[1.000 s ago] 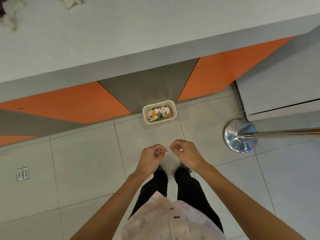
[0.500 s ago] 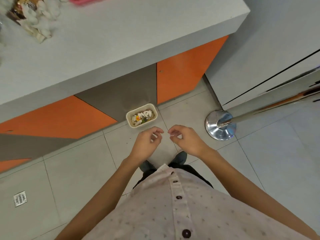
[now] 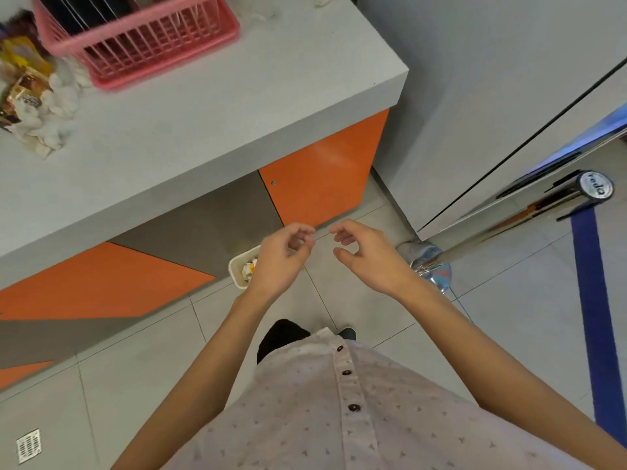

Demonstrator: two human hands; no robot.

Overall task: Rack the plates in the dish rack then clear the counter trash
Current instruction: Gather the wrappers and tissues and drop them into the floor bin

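- Your left grip (image 3: 283,257) and right grip (image 3: 368,257) hang side by side, apart, over the floor in front of the surface (image 3: 220,106). Both have loosely curled fingers, and nothing shows in either.
- The counter trash sits at the far left of the surface: shiny wrappers (image 3: 22,86) mixed with crumpled white tissues (image 3: 57,106), just beside the pink dish rack (image 3: 163,52).
- Dark upright shapes in the rack look like plates (image 3: 78,11), though blur makes that uncertain. If so, the racking is probably finished and the trash is what remains.
- Expect the tissues to be soft, nearly weightless and easy to squash. Bunch several together and close your fingers round the wad.
- The wrappers will likely be light, crinkly and slick. Pinch them at a folded edge or trap them inside the tissue wad so they do not slide out.
- A small cream bin (image 3: 237,269) stands on the floor against the cabinet, partly hidden behind your left grip, already holding scraps.
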